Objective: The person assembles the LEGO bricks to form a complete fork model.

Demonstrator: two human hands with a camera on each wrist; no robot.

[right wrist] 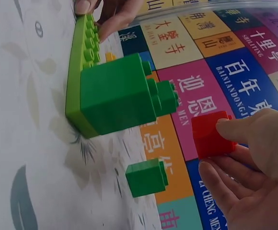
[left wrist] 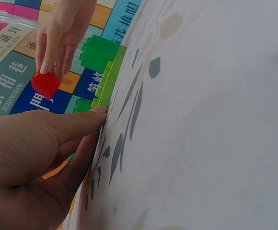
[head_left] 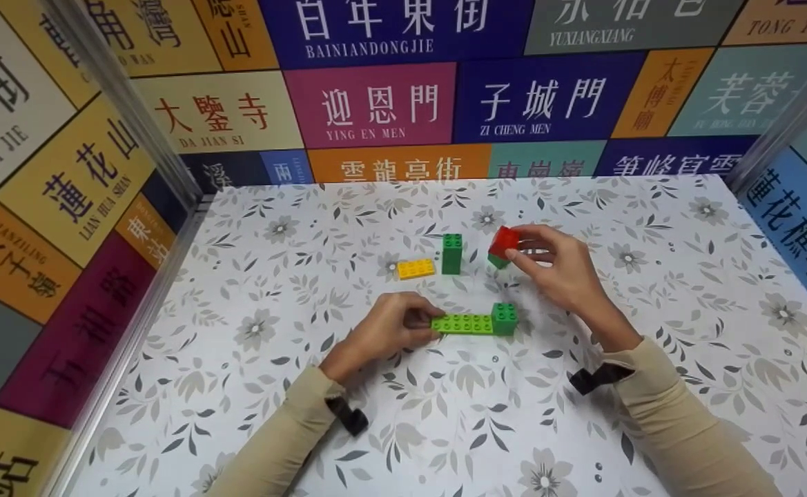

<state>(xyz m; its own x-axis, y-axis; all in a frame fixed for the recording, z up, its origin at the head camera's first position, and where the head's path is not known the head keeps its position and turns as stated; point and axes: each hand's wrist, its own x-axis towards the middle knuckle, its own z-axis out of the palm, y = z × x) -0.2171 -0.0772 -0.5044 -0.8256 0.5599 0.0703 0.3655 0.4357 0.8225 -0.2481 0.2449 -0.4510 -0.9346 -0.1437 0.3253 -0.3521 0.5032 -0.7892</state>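
My left hand [head_left: 396, 324] pinches the left end of a long light-green building-block plate [head_left: 463, 324] that lies on the table. On the plate's right end sits a green block [head_left: 504, 318]. Held between thumb and fingers of my right hand [head_left: 560, 266] is a red block [right wrist: 210, 135], raised off the table. A smaller green block [right wrist: 147, 178] stands on the table, partly hidden behind the red one in the head view; the right wrist view shows them apart.
A tall green block [head_left: 452, 254] stands upright behind the plate. To its left a flat yellow plate [head_left: 415, 268] lies on the flower-patterned table [head_left: 375, 414]. Panels with printed characters [head_left: 375, 103] wall the table at the back and both sides.
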